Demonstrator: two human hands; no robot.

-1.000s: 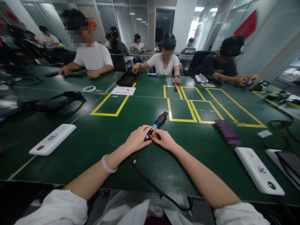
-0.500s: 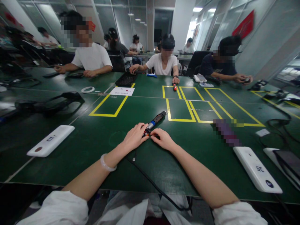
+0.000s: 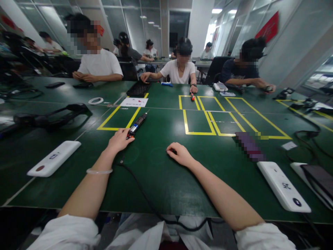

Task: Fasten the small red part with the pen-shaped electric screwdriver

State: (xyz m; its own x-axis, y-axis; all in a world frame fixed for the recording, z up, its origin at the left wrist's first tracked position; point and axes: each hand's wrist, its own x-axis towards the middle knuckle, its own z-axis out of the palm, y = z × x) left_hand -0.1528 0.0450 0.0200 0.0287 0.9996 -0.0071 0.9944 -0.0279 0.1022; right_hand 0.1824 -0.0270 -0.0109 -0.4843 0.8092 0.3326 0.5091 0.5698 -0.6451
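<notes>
The left hand (image 3: 119, 139) grips the rear of a slim tool (image 3: 138, 123), left of centre in the frame. Its blue and silver parts look uncovered, so closing it up seems undone. The right hand (image 3: 180, 153) curls near the centre; whether it pinches anything, I cannot tell. Beyond the tool's left side lies a yellow outline (image 3: 112, 129).

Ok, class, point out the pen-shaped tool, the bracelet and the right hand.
Pen-shaped tool (image 3: 137, 125), head view: middle of its body.
Bracelet (image 3: 99, 172), head view: middle of its band.
Right hand (image 3: 180, 153), head view: back of the hand.
</notes>
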